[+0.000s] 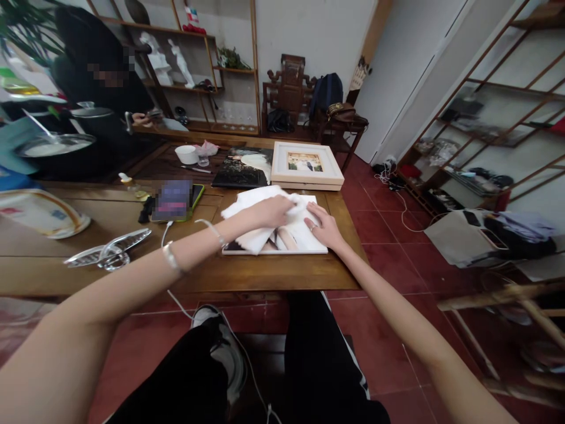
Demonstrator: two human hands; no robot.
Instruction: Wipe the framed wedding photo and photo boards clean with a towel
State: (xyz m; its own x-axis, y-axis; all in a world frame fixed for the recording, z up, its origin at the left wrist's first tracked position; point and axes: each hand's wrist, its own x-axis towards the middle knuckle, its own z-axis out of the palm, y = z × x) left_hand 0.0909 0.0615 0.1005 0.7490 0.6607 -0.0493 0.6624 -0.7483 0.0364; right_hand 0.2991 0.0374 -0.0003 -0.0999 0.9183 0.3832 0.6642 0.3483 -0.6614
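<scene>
A flat picture panel with a white edge lies near the front of the wooden table. Bunched over much of it is a white cloth, which hides most of the printed image. My left hand, with bangles on the wrist, is closed on the cloth and presses it against the panel. On the panel's right part rests my right hand, fingers stretched out and a ring on one of them. Its fingertips lie beside the cloth's right end.
Behind the panel are a framed photo box and a dark painted panel. To the left lie a phone with a white cable, a dropper bottle and a silver winged ornament. A person in black is at far left.
</scene>
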